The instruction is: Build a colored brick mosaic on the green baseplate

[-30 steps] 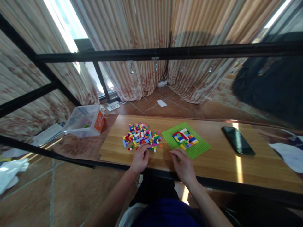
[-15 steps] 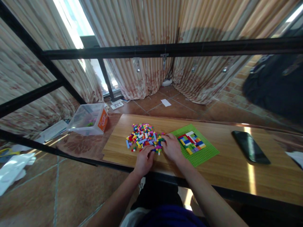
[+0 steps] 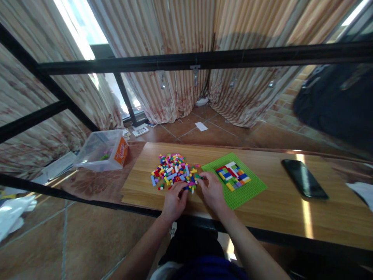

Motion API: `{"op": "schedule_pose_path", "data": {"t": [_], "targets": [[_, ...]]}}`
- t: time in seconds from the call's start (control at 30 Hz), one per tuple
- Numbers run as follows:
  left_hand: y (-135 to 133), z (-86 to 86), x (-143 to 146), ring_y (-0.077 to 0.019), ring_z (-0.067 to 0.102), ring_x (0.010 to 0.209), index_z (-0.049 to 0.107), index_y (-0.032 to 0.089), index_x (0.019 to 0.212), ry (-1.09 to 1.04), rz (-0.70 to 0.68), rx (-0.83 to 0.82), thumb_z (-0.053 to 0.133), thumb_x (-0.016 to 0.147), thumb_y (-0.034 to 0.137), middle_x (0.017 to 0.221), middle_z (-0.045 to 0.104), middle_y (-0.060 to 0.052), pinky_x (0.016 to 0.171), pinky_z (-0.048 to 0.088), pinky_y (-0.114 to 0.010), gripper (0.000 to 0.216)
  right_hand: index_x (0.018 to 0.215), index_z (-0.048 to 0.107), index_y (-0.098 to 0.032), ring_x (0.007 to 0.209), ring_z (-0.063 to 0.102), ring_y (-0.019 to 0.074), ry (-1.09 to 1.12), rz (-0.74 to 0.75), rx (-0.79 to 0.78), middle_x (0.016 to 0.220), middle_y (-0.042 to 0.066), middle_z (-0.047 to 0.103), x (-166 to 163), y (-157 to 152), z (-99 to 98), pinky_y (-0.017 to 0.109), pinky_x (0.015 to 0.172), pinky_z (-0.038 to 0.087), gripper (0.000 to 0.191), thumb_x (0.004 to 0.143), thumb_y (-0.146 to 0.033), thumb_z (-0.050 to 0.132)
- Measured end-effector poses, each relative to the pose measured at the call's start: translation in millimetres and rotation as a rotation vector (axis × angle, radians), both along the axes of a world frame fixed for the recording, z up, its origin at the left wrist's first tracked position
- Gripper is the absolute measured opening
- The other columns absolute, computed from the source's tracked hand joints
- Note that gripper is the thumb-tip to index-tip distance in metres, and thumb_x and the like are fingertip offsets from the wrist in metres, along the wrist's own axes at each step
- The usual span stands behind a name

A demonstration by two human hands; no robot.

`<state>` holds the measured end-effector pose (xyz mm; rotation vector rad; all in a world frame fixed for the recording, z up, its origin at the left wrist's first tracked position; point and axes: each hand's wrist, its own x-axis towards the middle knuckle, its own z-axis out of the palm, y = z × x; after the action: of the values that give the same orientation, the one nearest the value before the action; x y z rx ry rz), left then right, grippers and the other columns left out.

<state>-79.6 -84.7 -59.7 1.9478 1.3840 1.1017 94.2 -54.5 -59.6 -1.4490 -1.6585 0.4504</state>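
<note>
A pile of small coloured bricks point(image 3: 171, 171) lies on the wooden table point(image 3: 271, 202). To its right is a green baseplate point(image 3: 247, 191) with a patch of coloured bricks point(image 3: 233, 175) pressed onto it. My left hand point(image 3: 174, 200) rests at the near edge of the pile with its fingers curled onto the bricks; whether it holds one is hidden. My right hand point(image 3: 212, 190) sits between the pile and the baseplate. Its fingertips are pinched on a small green brick point(image 3: 199, 176) at the pile's right edge.
A black phone point(image 3: 304, 179) lies on the table to the right, with white paper point(image 3: 363, 190) beyond it. A clear plastic box point(image 3: 101, 149) stands left of the wooden board. A black metal frame point(image 3: 204, 59) crosses above, in front of curtains.
My right hand moved left from the table's near edge by the baseplate to the right side of the pile and closed its fingertips there. My left hand stayed at the pile's near edge.
</note>
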Motion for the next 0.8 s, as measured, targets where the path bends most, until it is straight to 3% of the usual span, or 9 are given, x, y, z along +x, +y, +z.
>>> {"op": "schedule_pose_path", "data": {"t": [0.17,0.4,0.63,0.8], "targets": [[-1,0.5,0,-0.0204,0.065,0.100,0.067,0.019,0.106,0.016,0.020,-0.015,0.054,0.090,0.023,0.110,0.068,-0.010,0.089,0.054,-0.036,0.020,0.095,0.064,-0.020,0.080,0.063,0.0188,0.219,-0.043,-0.029,0.090,0.005,0.068,3,-18,5.8,0.034,0.077,0.051,0.019,0.085,-0.036,0.061],[-1,1.4,0,-0.0202,0.065,0.099,0.067,0.020,0.105,0.023,0.019,0.016,0.054,0.089,0.023,0.108,0.069,-0.009,0.088,0.055,-0.035,0.020,0.098,0.067,-0.021,0.084,0.064,0.0196,0.180,-0.017,0.006,0.095,0.007,0.068,21,-41,5.1,0.035,0.077,0.054,0.017,0.088,-0.031,0.057],[1,0.7,-1,-0.0201,0.066,0.098,0.067,0.021,0.103,0.043,0.026,0.018,0.054,0.090,0.025,0.107,0.069,-0.009,0.086,0.056,-0.034,0.019,0.098,0.067,-0.022,0.086,0.066,0.0212,0.076,-0.239,0.007,0.095,0.008,0.069,66,-72,-7.8,0.037,0.078,0.054,0.017,0.089,-0.032,0.055],[2,-0.3,-1,-0.0199,0.067,0.096,0.067,0.020,0.103,0.063,0.024,0.028,0.054,0.089,0.025,0.107,0.069,-0.009,0.085,0.057,-0.034,0.019,0.095,0.067,-0.021,0.089,0.064,0.0237,-0.104,-0.382,0.036,0.095,0.009,0.070,92,-66,-5.7,0.039,0.079,0.051,0.018,0.089,-0.034,0.056]]}}
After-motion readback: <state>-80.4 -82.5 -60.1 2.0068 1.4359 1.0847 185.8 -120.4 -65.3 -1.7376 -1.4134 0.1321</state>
